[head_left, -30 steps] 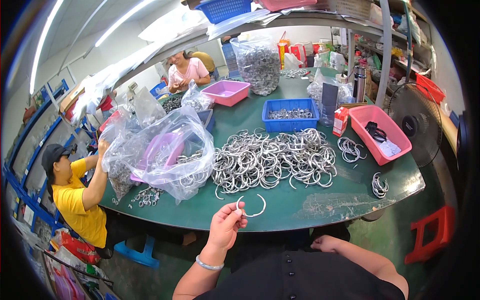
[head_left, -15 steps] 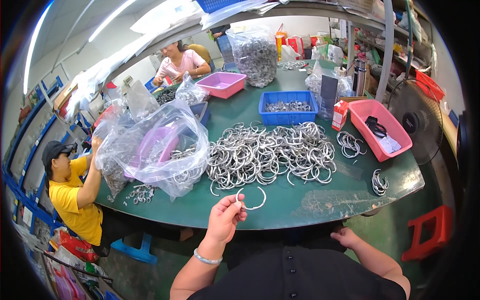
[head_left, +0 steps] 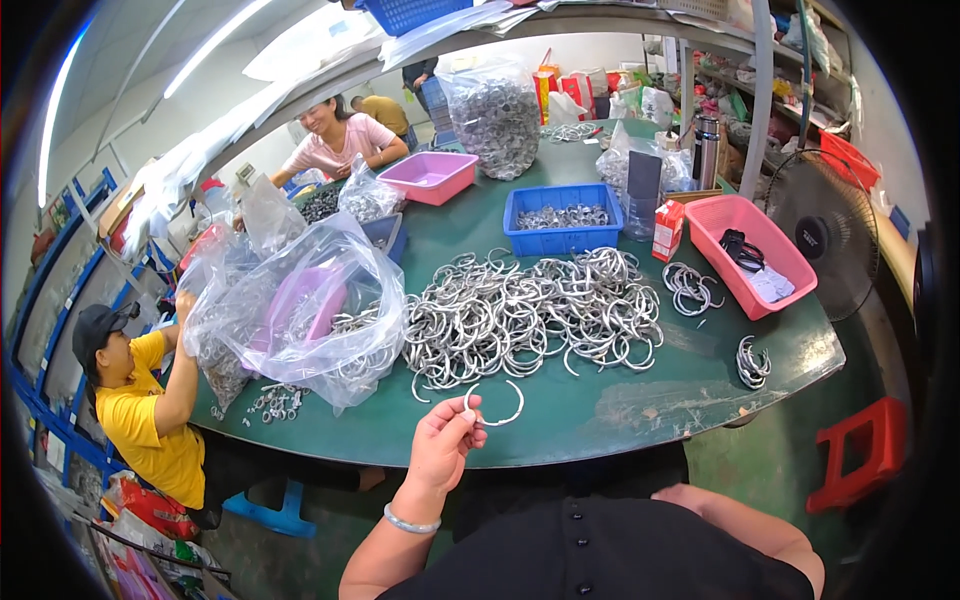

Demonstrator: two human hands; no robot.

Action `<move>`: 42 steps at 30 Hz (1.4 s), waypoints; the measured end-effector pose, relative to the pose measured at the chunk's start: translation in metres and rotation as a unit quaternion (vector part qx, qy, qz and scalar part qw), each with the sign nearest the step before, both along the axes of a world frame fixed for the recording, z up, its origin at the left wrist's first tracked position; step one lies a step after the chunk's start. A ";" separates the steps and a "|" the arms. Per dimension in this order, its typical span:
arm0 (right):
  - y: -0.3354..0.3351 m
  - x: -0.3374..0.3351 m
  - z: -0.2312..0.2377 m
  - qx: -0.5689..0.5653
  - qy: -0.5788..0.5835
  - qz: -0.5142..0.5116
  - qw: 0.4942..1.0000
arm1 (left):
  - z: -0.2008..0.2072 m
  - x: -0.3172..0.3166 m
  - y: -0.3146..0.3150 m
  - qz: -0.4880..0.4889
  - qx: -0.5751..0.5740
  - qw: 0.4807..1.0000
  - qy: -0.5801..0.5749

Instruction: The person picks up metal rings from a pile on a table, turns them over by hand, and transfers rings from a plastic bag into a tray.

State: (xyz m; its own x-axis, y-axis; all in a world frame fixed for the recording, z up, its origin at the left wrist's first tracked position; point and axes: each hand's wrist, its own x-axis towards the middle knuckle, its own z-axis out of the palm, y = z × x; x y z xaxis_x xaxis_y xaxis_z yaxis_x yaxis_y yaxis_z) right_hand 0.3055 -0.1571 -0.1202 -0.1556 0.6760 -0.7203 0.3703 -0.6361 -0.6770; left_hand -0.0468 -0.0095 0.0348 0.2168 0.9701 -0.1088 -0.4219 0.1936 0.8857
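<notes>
My left hand (head_left: 445, 436) is raised at the table's near edge, closed in a pinch on an open C-shaped metal ring (head_left: 519, 408). The held ring is silvery, with a gap in its loop. Just beyond it on the green table (head_left: 700, 365) lies a wide heap of similar silvery rings (head_left: 520, 310), tangled over one another. My right hand (head_left: 682, 493) rests low against my body, below the table's edge. Its fingers are hidden by my dark shirt, so their pose does not show.
Small ring bunches (head_left: 690, 288) lie right of the heap, near a pink basin (head_left: 740, 210). Behind stands a blue bin (head_left: 563, 238) of metal parts. Left are a clear plastic bag (head_left: 370, 290) and a person in yellow (head_left: 140, 400). A fan (head_left: 825, 235) and red stool (head_left: 860, 455) stand right.
The whole view has shifted slightly. My right hand has drawn in toward my body, its fingers now behind my shirt. My left hand still pinches the metal ring.
</notes>
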 end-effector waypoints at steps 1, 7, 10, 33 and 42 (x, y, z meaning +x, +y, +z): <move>-0.008 0.002 0.008 -0.067 0.063 -0.031 0.995 | 0.001 0.001 -0.001 0.000 0.003 1.000 -0.002; -0.035 0.054 -0.059 -0.188 0.279 -0.269 0.903 | 0.001 0.010 0.001 -0.020 0.001 1.000 -0.015; -0.009 0.064 -0.050 -0.070 -0.038 -0.236 0.969 | 0.002 0.007 0.000 -0.008 0.004 1.000 -0.007; 0.079 -0.018 -0.047 0.489 -0.394 0.143 0.765 | 0.023 0.015 0.030 -0.016 0.063 0.997 -0.033; 0.046 -0.029 0.010 0.192 -0.209 0.172 0.943 | 0.008 0.022 0.041 -0.026 0.027 0.998 -0.042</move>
State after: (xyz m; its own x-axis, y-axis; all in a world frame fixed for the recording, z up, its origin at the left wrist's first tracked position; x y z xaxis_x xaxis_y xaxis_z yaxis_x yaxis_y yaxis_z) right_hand 0.2767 -0.1114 -0.1098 -0.1698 0.8607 -0.4800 0.7955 -0.1678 -0.5822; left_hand -0.0246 0.0312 0.0426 0.2728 0.9614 -0.0365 -0.4853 0.1702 0.8576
